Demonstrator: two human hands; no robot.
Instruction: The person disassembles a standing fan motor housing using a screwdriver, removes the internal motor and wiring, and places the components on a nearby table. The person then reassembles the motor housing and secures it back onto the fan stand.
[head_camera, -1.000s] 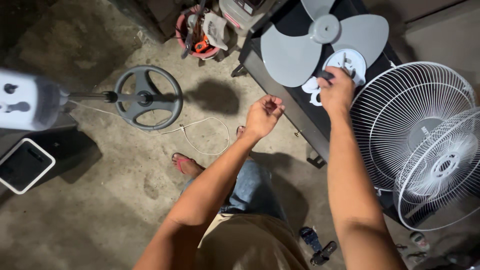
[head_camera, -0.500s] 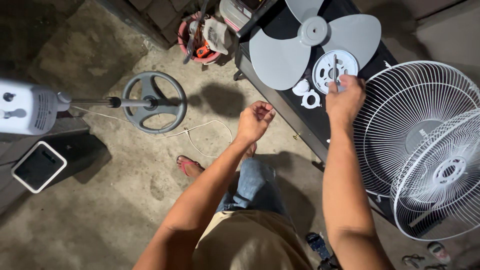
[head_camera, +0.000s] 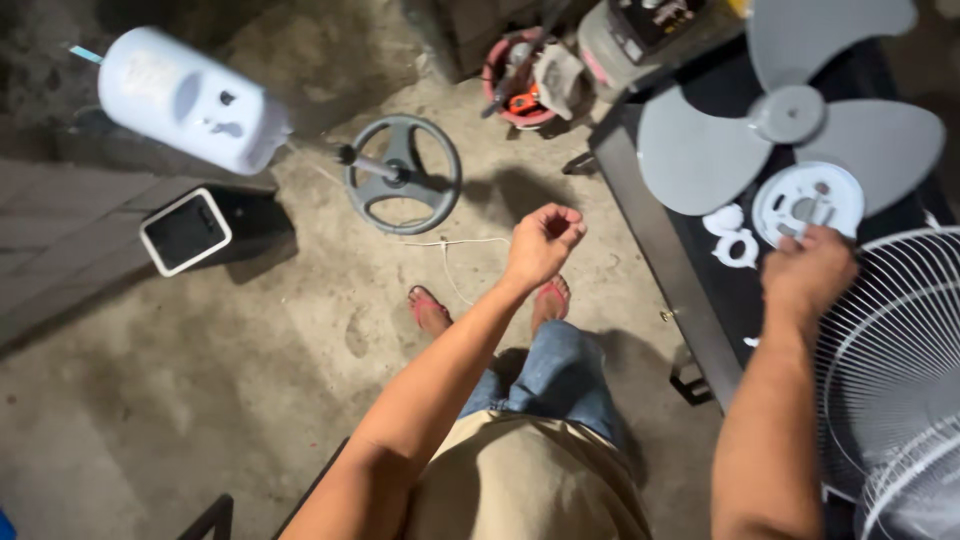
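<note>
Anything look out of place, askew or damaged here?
The fan is in pieces: grey blade, white round disc and wire grille lie loose on the black table. The right hand touches the disc; the left hand is closed over the floor. No visible damage.

Bare arms, tan shirt (head_camera: 520, 480) — jeans (head_camera: 555, 375), seemingly red flip-flops (head_camera: 425, 300).

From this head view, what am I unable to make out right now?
- Right hand: its back hides the fingertips, so contact with the white round plate is unclear.
- Left hand: curled in the air; whether it holds anything is hidden.
- White wire fan grille: cut off by the right edge.
- Red bucket: contents too small and cluttered.
</note>
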